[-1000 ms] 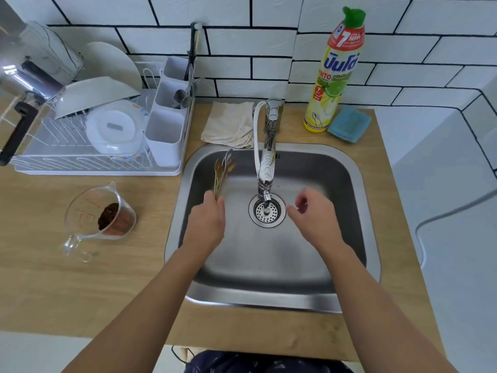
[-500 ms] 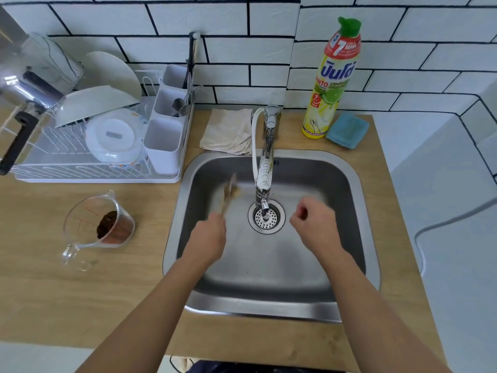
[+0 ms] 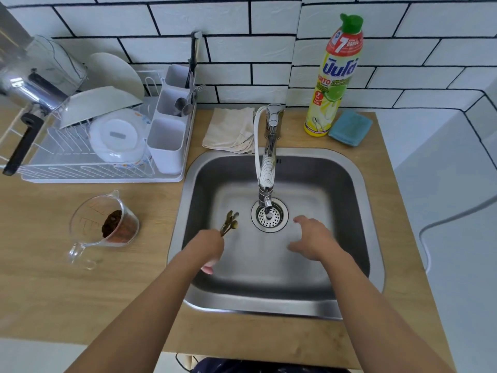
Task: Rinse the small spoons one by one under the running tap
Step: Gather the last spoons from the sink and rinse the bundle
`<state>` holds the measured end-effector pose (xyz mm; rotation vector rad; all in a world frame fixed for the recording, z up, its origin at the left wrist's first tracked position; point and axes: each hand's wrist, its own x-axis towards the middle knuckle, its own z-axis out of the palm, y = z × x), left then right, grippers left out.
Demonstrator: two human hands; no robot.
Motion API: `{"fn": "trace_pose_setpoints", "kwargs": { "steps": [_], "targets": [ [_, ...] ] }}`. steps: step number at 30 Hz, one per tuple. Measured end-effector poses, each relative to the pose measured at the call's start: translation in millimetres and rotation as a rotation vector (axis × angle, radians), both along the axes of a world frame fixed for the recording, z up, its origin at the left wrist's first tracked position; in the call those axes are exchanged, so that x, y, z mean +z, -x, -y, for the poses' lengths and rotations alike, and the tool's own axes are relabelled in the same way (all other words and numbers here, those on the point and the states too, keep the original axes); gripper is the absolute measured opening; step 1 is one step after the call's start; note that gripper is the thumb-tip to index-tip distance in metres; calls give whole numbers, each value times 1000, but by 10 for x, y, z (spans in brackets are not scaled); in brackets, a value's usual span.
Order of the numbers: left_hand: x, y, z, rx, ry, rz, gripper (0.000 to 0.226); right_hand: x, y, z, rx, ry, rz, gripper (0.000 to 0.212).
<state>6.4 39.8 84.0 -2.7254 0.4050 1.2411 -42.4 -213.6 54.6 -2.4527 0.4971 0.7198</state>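
My left hand [image 3: 207, 246] grips a bundle of small golden spoons [image 3: 230, 223] by their handles, bowls pointing up and away, low over the left side of the steel sink [image 3: 357, 200]. The chrome tap [image 3: 269, 168] reaches over the drain [image 3: 269, 217], and its spout ends right of the spoons. My right hand [image 3: 313, 238] hovers inside the sink right of the drain, fingers spread and relaxed, holding nothing. Whether water runs from the tap is unclear.
A white dish rack [image 3: 88, 146] with plates, a pot and a cutlery caddy stands left of the sink. A glass measuring cup [image 3: 107, 224] with brown contents sits on the wooden counter. A beige cloth [image 3: 230, 130], dish soap bottle [image 3: 333, 76] and blue sponge [image 3: 349, 127] line the back.
My left hand has lowered the spoon bundle toward the sink floor and drawn it nearer. My right hand has opened from a loose fist and spread its fingers.
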Motion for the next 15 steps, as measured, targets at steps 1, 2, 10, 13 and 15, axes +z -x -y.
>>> {"fn": "trace_pose_setpoints", "kwargs": {
  "steps": [1,2,10,13,15],
  "targets": [
    [-28,19,16,66,89,-47,42,-33,15,-4,-71,-50,-3,56],
    [-82,24,26,275,262,-101,34,-22,37,-29,-190,-150,33,52],
    [190,281,410,744,1073,-726,27,42,116,-270,-480,-1034,-67,44],
    [238,288,509,712,1016,-807,25,100,76,-298,-535,-1198,51,30],
    [222,285,519,735,953,-788,30,117,66,-255,-588,-1236,105,27]
  ]
}}
